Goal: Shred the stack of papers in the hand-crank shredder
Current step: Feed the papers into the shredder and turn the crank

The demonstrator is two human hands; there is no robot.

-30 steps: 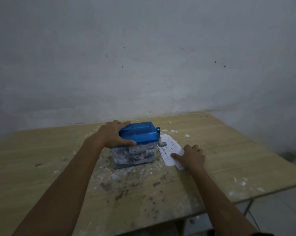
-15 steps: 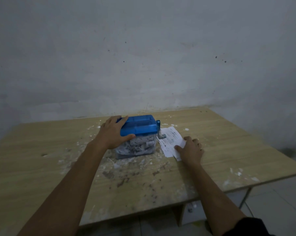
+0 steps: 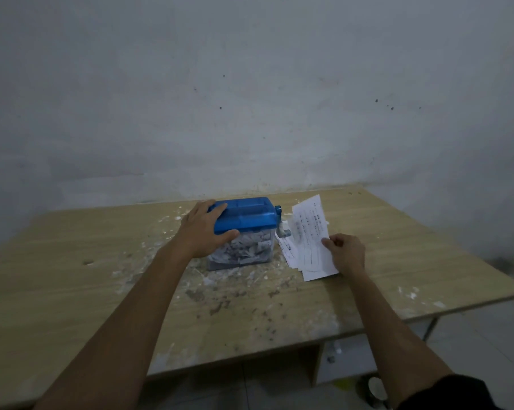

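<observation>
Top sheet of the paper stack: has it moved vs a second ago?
Yes. The right hand has lifted the top sheet off the stack; its far edge now stands as high as the shredder lid.

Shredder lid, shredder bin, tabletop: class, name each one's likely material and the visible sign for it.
Shredder lid: likely moulded plastic, translucent blue with a slight sheen.
Shredder bin: clear plastic, since paper shreds show through its wall.
Tabletop: pale wood-grain board, probably laminate; matte, streaked grain lines.
</observation>
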